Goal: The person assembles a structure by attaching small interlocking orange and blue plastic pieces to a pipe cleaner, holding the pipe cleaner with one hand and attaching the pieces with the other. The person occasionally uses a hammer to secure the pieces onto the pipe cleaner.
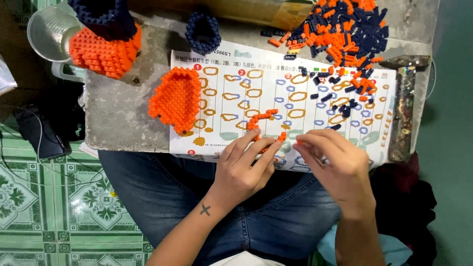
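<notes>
**A:** What are the hands doing, nearest the body first?

**B:** The left hand (242, 170) rests on the near edge of the instruction sheet (305, 106), fingers closed on a thin chain of orange micro-bricks (261, 123) to pin it flat on the paper. The right hand (332, 167) has thumb and forefinger pinched together on what looks like a single tiny orange brick (298, 142), held just beside the chain's near end; it is too small to tell for sure.

**A:** Why the sheet underneath?

**B:** It seems to serve as both guide and work mat, with the printed layer outlines right beside the piece.

**A:** And further off?

**B:** A flat orange brick panel (176, 100) lies on the sheet's left edge, set aside within reach. Beyond are a dark blue brick ring (202, 32), a bigger orange-and-blue built section (104, 42) and a loose pile of orange and dark blue bricks (342, 32), kept at the far side of the concrete slab (123, 118).
</notes>
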